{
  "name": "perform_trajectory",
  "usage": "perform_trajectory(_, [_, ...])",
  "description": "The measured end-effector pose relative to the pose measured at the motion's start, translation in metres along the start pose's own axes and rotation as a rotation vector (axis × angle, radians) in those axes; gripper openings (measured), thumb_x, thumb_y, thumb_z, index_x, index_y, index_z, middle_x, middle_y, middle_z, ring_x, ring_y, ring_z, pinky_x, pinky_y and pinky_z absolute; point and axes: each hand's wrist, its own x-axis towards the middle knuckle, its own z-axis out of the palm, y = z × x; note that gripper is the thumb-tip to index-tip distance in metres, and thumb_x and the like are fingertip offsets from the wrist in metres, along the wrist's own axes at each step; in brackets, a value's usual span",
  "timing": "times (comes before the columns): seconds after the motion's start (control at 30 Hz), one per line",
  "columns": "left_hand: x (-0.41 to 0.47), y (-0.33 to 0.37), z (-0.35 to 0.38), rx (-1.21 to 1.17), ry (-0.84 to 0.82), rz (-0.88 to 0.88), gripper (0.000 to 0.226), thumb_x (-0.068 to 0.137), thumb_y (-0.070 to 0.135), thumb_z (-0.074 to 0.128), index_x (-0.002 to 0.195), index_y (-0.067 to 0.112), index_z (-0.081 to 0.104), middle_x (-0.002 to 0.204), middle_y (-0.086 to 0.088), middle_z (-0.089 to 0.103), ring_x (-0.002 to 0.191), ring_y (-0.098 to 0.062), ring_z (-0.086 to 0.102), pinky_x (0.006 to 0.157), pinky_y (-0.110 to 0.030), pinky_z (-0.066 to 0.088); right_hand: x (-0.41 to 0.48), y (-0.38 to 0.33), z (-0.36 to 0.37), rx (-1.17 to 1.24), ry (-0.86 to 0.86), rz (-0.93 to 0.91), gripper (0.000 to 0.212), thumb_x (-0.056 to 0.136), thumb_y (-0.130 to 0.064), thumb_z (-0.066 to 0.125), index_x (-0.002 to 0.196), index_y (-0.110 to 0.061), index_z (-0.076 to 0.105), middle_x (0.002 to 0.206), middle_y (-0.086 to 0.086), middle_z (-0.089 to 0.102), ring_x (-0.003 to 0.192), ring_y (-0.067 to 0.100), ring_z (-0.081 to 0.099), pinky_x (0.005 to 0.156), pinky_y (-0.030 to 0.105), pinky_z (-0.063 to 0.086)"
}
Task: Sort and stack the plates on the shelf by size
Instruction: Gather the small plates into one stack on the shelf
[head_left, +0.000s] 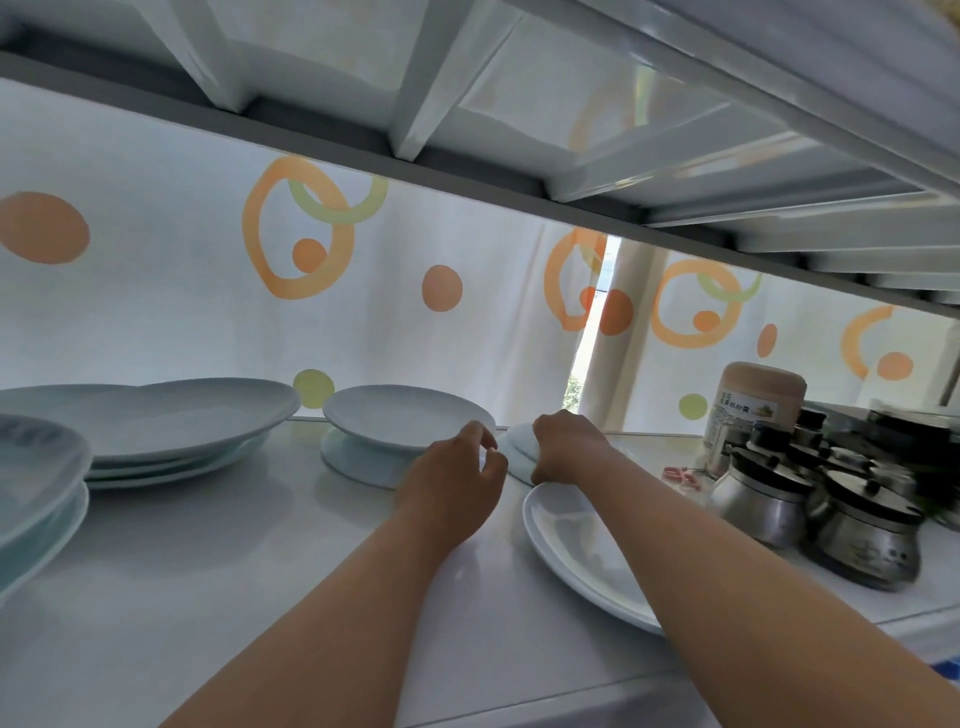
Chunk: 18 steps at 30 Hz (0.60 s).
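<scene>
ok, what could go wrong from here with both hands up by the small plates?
1. The right hand reaches over the large plate near the shelf's front edge; the forearm could drag it off.
2. The small dish sits raised on another plate; a nudge from the left hand may tip it.
3. The metal jars crowd the right side, easily bumped.

there is only one view, from a camera on the person's head. it sits low and close to the smooth white shelf board (218, 587), looks forward along it toward the white curtain with orange rings (171, 291), and tilts up to see the ribbed white underside of the shelf above (519, 98).
</scene>
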Motion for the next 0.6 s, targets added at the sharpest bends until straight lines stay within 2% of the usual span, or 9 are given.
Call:
perform_trajectory(0.17, [-0.001,0.003,-0.001,0.015,0.0,0.017,0.024,0.091,0.031,0.039,0.108,0.019,0.053,0.1,-0.007,0.066,0.093,-0.025,0.056,0.077,-0.031,0.043,0.004,0.0,0.005,-0.044,0.088,0.023,0.028,0.084,-0.009,0.055,0.112,-0.005,0.06,0.113,0.012,0.062,0.105,0.028,0.061,0.081,0.031,0.047])
perform_trajectory(0.3, [0.0,0.005,0.0,0.025,0.018,0.049,0.025,0.091,0.031,0.039,0.11,0.021,0.053,0.099,-0.007,0.066,0.091,-0.024,0.056,0.075,-0.03,0.042,0.004,0.008,0.001,-0.07,0.167,0.042,0.029,0.09,-0.001,0.043,0.113,-0.001,0.06,0.113,0.014,0.062,0.106,0.031,0.06,0.085,0.034,0.047])
perform_trajectory(0.4, [0.001,0.003,-0.001,0.035,0.035,0.058,0.025,0.091,0.031,0.039,0.109,0.023,0.054,0.096,-0.006,0.067,0.085,-0.024,0.056,0.072,-0.03,0.042,0.003,0.013,-0.001,-0.197,0.237,0.04,0.031,0.089,0.003,0.042,0.112,-0.003,0.061,0.112,0.012,0.063,0.106,0.03,0.059,0.084,0.035,0.047])
perform_trajectory(0.53, [0.002,0.003,-0.001,0.026,0.068,0.067,0.023,0.089,0.032,0.039,0.104,0.026,0.055,0.081,-0.002,0.064,0.076,-0.023,0.055,0.069,-0.03,0.043,-0.004,0.02,-0.002,-0.401,0.437,0.062,0.03,0.086,0.001,0.046,0.108,-0.004,0.065,0.108,0.011,0.059,0.105,0.03,0.054,0.081,0.035,0.047])
perform_trajectory(0.6, [0.002,0.005,0.0,0.028,0.076,0.087,0.022,0.089,0.034,0.039,0.103,0.027,0.055,0.073,0.001,0.06,0.074,-0.023,0.056,0.068,-0.03,0.043,-0.012,0.025,-0.007,-0.408,0.547,0.094,0.027,0.083,0.001,0.051,0.102,-0.007,0.068,0.103,0.008,0.06,0.096,0.028,0.058,0.077,0.034,0.049])
